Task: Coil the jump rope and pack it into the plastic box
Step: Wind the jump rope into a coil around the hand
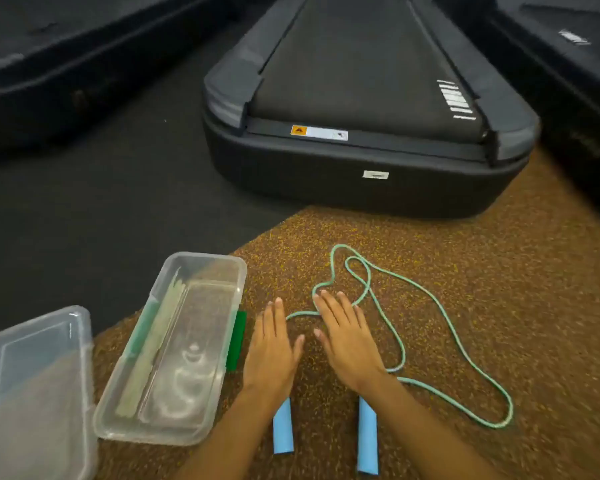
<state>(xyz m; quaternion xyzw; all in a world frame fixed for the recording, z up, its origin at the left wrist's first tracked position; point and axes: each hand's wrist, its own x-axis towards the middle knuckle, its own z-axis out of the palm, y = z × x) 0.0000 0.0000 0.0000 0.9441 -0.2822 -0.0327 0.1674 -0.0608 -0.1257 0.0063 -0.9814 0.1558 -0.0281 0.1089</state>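
Observation:
The jump rope lies loose on the speckled brown floor: its pale green cord [447, 327] sprawls in uneven loops to the right, and its two light blue handles [283, 427] [367, 438] lie side by side near me. My left hand [272, 351] and my right hand [349, 337] hover flat, palms down and fingers spread, above the handle ends and the cord; neither holds anything. Left of my hands stands the clear plastic box [201, 268], open, with a green clip on its right side.
The box's clear lid [32, 375] lies at the far left. A black treadmill's rear end [361, 168] sits straight ahead on the floor, with more dark machines to the left and right. Dark mat floor extends beyond the box.

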